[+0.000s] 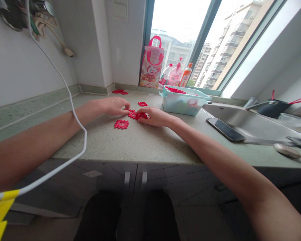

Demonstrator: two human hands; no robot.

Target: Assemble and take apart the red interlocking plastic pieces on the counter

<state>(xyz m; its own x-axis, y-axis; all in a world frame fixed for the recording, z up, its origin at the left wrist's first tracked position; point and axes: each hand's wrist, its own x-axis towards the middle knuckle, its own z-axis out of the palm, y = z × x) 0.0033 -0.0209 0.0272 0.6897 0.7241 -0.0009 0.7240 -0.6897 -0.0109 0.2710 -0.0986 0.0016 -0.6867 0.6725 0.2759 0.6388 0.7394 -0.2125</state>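
Observation:
My left hand [115, 105] is over the counter, its thumb and fingers closed at the left edge of a red plastic building piece [132, 114]. From the other side my right hand [155, 117] grips red building pieces against it; its fingers partly hide them. Just in front of the hands lies a flat red square window-frame piece [121, 124] with knobbed edges. Behind them sits a smaller flat red piece [142, 104]. Several more red pieces [119, 91] lie at the back by the wall.
A pale blue bin [184, 103] with red pieces in it stands right of my hands. A phone [225, 129] lies by the steel sink [230, 117]. Bottles [175, 75] and a gift bag [152, 68] stand at the window. A white cable [72, 110] hangs before my left arm.

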